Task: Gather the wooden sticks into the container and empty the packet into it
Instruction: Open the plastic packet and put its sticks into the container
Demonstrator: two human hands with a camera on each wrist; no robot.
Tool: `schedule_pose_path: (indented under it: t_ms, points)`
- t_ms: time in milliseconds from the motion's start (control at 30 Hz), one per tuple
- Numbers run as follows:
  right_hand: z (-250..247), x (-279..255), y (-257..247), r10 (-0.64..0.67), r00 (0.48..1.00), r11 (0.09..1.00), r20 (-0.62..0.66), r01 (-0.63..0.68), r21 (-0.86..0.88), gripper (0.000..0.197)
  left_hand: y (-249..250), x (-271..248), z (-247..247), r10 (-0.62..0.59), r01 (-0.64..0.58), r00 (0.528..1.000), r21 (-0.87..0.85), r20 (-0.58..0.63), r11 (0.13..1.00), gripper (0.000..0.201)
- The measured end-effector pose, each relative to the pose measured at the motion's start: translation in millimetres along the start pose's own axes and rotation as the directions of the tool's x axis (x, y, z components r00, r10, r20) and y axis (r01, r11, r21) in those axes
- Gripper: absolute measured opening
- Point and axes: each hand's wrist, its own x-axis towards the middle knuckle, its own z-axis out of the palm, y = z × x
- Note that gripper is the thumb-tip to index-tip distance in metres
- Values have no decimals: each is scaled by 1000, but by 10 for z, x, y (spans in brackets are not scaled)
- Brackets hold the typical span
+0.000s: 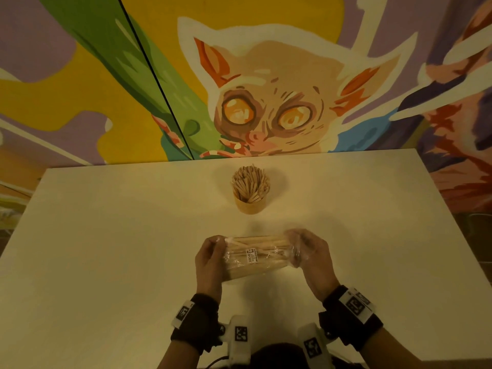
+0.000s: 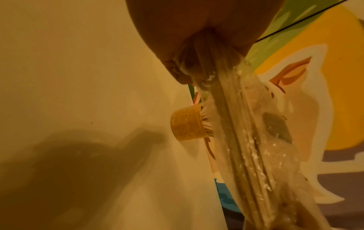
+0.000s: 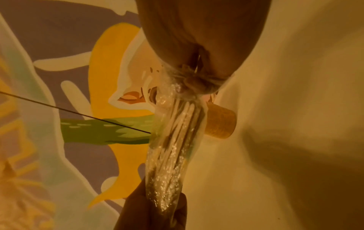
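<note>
A clear plastic packet full of wooden sticks hangs crosswise above the white table, a small label on its front. My left hand grips its left end and my right hand pinches the bunched plastic at its right end. Beyond the packet stands a round wooden container with many loose sticks upright in it. The left wrist view shows the packet running away from the palm, the container behind it. In the right wrist view the gathered plastic leaves my fingers, the container beside it.
A painted wall with a big-eyed animal mural rises right behind the table's far edge. The table's right edge falls away beside more mural. Black wrist straps with white marker tags sit on both forearms.
</note>
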Motion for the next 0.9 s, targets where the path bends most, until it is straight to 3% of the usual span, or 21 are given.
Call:
schedule_pose_path:
  t_ms: [167, 300, 400, 533, 633, 700, 800, 900]
  points:
    - [-4, -7, 16, 50, 994, 997, 98, -44, -62, 14, 66, 0, 38, 66, -70, 994, 41, 91, 997, 11]
    - [2, -7, -4, 38, 996, 997, 83, -33, -69, 12, 73, 10, 82, 76, -92, 983, 94, 169, 991, 23]
    - [17, -7, -31, -1, 999, 999, 39, 2, -40, 12, 70, 14, 99, 108, -116, 991, 103, 83, 988, 25]
    - [-23, 19, -54, -40, 999, 999, -18, 40, -6, 35, 58, 74, 35, 98, -96, 995, 64, -27, 993, 22]
    - [-28, 33, -68, -38, 999, 997, 29, 40, -62, 16, 100, 52, 60, 80, -84, 996, 104, 37, 991, 21]
    - [2, 40, -73, -23, 994, 996, 105, 32, -79, 9, 115, 2, 109, 81, -96, 990, 136, 111, 986, 30]
    - [19, 40, -65, -4, 983, 1000, 186, 9, -24, 9, 142, -55, 163, 68, -97, 985, 179, 161, 979, 42]
    - [-5, 56, -16, -10, 981, 997, 194, 26, -79, 12, 154, -66, 161, 100, -146, 969, 198, 224, 969, 36]
